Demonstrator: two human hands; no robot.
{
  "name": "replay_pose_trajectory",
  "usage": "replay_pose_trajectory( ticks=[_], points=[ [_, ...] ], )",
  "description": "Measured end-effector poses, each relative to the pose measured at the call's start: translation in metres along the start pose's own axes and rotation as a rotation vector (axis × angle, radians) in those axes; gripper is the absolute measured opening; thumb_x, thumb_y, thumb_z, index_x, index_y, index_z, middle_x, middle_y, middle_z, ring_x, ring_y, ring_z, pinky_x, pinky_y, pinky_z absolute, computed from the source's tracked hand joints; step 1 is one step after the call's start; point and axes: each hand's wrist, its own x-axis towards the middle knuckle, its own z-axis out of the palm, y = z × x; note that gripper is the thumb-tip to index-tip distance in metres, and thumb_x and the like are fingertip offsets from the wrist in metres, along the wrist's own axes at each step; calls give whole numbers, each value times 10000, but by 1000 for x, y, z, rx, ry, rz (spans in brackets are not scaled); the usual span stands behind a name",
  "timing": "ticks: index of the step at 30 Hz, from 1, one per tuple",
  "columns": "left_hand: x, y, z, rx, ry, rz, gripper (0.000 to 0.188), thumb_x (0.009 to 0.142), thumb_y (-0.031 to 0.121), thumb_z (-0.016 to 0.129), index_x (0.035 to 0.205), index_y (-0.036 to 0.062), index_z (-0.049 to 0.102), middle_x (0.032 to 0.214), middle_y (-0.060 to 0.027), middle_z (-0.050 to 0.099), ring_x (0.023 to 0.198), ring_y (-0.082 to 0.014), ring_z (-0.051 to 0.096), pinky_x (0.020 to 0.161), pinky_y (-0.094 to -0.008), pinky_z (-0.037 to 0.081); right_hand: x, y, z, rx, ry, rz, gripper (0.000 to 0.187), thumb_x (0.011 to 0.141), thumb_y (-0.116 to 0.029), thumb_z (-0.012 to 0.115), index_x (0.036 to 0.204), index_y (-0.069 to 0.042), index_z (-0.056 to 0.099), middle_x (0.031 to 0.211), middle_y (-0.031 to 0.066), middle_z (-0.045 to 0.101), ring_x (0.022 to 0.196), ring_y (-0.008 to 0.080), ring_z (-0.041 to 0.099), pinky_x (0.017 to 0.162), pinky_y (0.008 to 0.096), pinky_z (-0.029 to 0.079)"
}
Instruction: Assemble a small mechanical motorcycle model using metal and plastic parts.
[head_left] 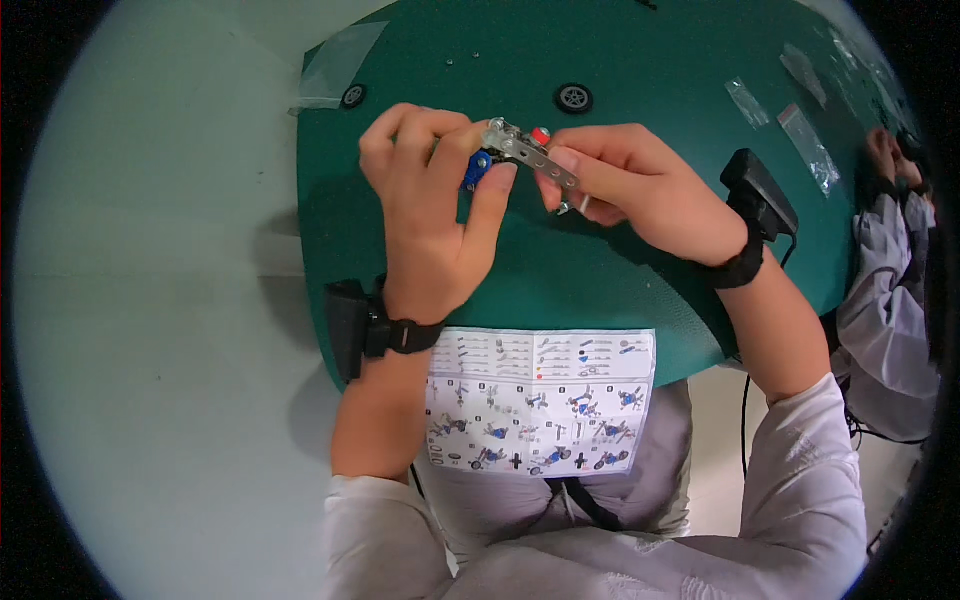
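Between my two hands, above the green table, is a small toy model (530,155) built from perforated metal strips, with a blue part, a red piece and clear parts at its upper left end. My left hand (430,190) pinches the model's left end, thumb near the blue part (478,168). With its fingers closed, my right hand (640,185) grips the right end of the metal strip; a small pale rod and a screw stick out below the fingertips. What the curled right fingers cover is hidden.
A printed instruction sheet (540,400) overhangs the table's (400,270) near edge. Two small black wheels (574,98) and tiny screws lie farther back. Plastic bags (335,70) rest at the far left and right. Another person's hands (890,160) show at the right edge.
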Motion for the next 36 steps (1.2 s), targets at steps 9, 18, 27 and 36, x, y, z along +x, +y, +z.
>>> replay_pose_trajectory(
  ticks=[9, 18, 27, 36],
  points=[
    [5, 0, -12, -169, -43, -270, 727, 715, 26, 880, 1381, 83, 596, 1106, -101, 634, 863, -121, 651, 711, -258, 551, 14, 14, -21, -229, 0, -87, 260, 1073, -230, 528, 1022, -43, 702, 710, -25, 552, 654, 68, 472, 598, 244, 384],
    [-5, -15, -4, -373, -260, -438, 461, 802, 53, 849, 1226, 0, 679, 935, -32, 686, 770, -88, 583, 702, -231, 519, 21, 33, -21, -715, 203, -398, 213, 1062, -175, 545, 1091, -3, 666, 621, 6, 434, 579, 88, 390, 542, 302, 345],
    [-7, -30, -2, -652, -292, -526, 380, 941, 66, 721, 1306, 14, 629, 1045, -36, 676, 924, -92, 607, 840, -236, 507, 19, 26, -27, -73, 25, 28, 381, 1090, -354, 515, 1087, -22, 701, 729, -79, 408, 631, 40, 338, 563, 217, 292],
    [-12, -29, 9, -690, -314, -404, 319, 987, 23, 640, 1303, 23, 595, 1135, -71, 651, 1019, -141, 679, 885, -252, 523, 13, 14, -21, -149, -55, 109, 407, 1028, -433, 609, 1120, -50, 714, 736, -75, 479, 637, 34, 388, 569, 199, 317]
  ],
)
